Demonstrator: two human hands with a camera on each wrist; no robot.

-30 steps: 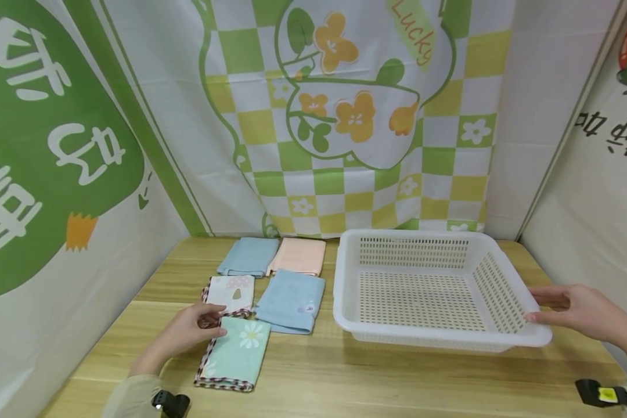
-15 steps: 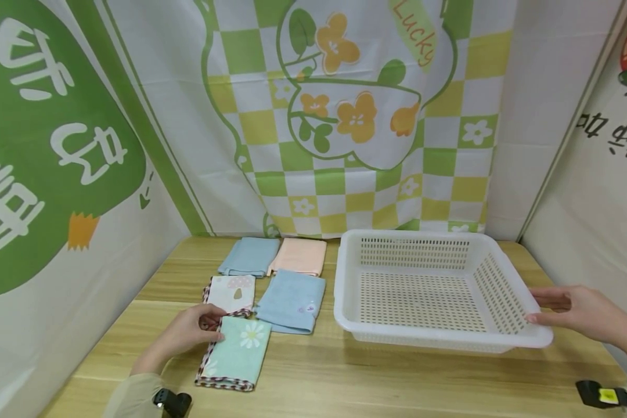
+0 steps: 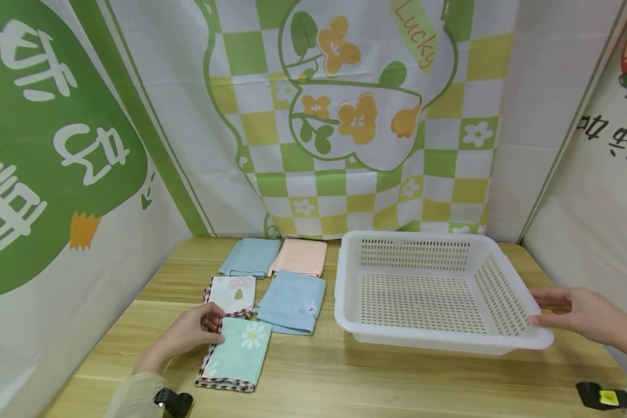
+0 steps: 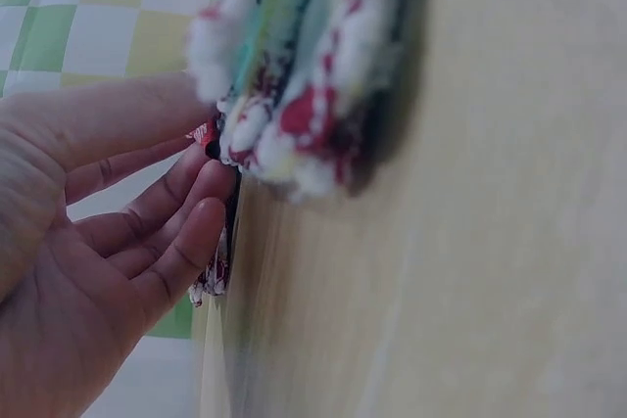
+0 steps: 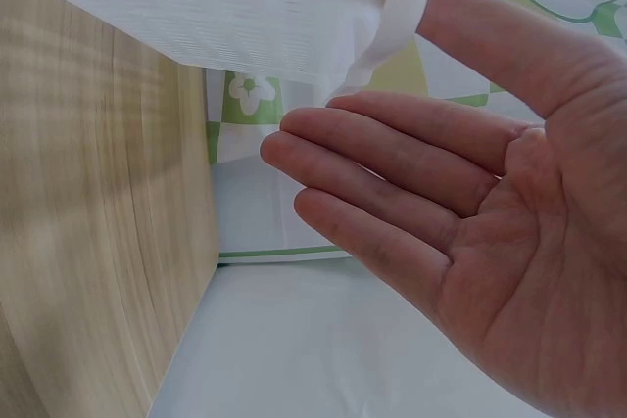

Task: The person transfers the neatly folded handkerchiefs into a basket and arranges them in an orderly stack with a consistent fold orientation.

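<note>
In the head view a mint-green towel with a white daisy and a checked edge lies folded on the table. My left hand pinches its upper left corner, the thumb on top; the left wrist view shows the towel's layered edges close up, blurred. Just behind it is a white folded towel with a mushroom print, close to my left fingers. On the right, my right hand holds the rim of a white plastic basket, thumb over the rim. Its other fingers stretch fairly straight outside the wall.
A light blue towel lies right of the mushroom towel. Behind these are a grey-blue towel and a peach towel, both folded. Printed cloth walls enclose the wooden table at the back and sides.
My left thumb has shifted slightly towards the corner of the mint-green towel, and the fingers have closed in on it. The right hand, basket and other towels stay in place.
</note>
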